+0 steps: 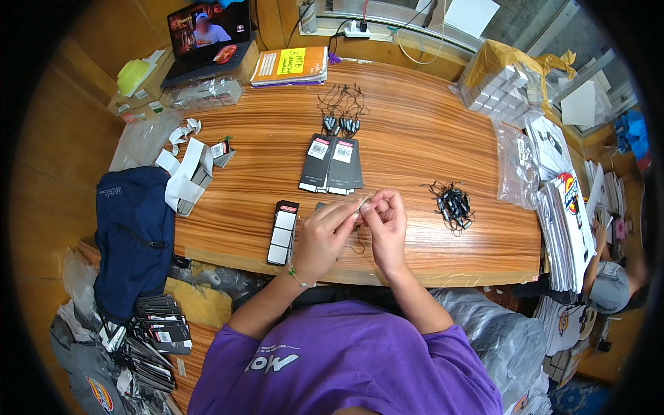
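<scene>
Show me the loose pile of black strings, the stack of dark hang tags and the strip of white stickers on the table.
pile of black strings [452, 205], head view, middle of the tangle.
stack of dark hang tags [332, 166], head view, top tag's face.
strip of white stickers [283, 232], head view, middle sticker.

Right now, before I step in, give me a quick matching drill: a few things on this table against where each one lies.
Things:
1. laptop
2. loose pile of black string loops
3. dark blue garment
4. strip of white labels

Places:
A. over the table's left edge
B. far left corner, screen lit
C. just left of the left hand
D. right of the right hand

Pairs: 1-B, 2-D, 3-A, 4-C
</scene>
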The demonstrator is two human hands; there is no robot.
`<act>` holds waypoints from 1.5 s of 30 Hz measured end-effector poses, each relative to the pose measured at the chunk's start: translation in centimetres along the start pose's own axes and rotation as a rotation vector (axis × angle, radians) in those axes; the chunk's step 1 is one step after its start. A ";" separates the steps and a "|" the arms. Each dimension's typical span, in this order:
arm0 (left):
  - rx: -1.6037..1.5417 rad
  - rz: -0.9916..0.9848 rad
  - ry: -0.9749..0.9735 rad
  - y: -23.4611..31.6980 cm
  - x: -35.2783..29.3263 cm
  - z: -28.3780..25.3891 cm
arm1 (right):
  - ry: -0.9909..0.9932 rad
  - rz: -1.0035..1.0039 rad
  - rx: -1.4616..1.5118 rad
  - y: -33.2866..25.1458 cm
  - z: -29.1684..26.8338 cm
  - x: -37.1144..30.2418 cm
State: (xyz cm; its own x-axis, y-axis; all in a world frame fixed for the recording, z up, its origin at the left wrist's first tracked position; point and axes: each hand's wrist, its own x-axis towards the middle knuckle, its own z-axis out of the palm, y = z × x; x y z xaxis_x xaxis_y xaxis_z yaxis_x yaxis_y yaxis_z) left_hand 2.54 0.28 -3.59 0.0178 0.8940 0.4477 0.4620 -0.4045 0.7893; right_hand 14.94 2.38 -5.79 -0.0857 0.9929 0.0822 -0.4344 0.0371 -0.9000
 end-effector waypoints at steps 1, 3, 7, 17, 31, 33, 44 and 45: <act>0.010 0.007 0.000 0.0 0.3 -0.3 | -0.020 0.011 -0.012 -0.5 0.1 0.2; 0.001 -0.013 0.001 0.2 0.5 -0.6 | -0.066 0.025 -0.131 -1.3 -0.1 0.4; -0.005 0.068 0.057 0.0 0.6 -0.8 | -0.106 0.041 -0.330 -2.0 -0.2 0.2; 0.301 0.364 0.011 -0.3 0.4 -1.5 | -0.173 0.295 -0.012 -2.9 -1.0 0.3; -0.121 -0.191 -0.009 -1.4 -1.2 -0.7 | -0.080 -0.128 0.379 -5.1 -0.4 2.0; -0.243 -0.234 0.017 -2.4 -1.2 -0.9 | -0.137 -0.066 0.333 -4.9 0.1 1.4; 0.131 -0.435 -0.200 -8.6 -1.9 -7.5 | -0.194 0.097 0.163 -5.0 -1.0 0.4; 0.031 -0.518 -0.191 -9.1 -1.9 -7.7 | -0.198 0.097 0.152 -5.0 -0.9 0.3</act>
State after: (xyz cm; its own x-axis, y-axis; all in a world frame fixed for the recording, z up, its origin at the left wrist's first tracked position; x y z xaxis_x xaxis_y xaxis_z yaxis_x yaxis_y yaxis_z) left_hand -8.52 0.77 -8.37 -0.0594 0.9948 -0.0822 0.4785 0.1007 0.8723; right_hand 17.90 2.65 -1.70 -0.3010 0.9490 0.0942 -0.5437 -0.0896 -0.8345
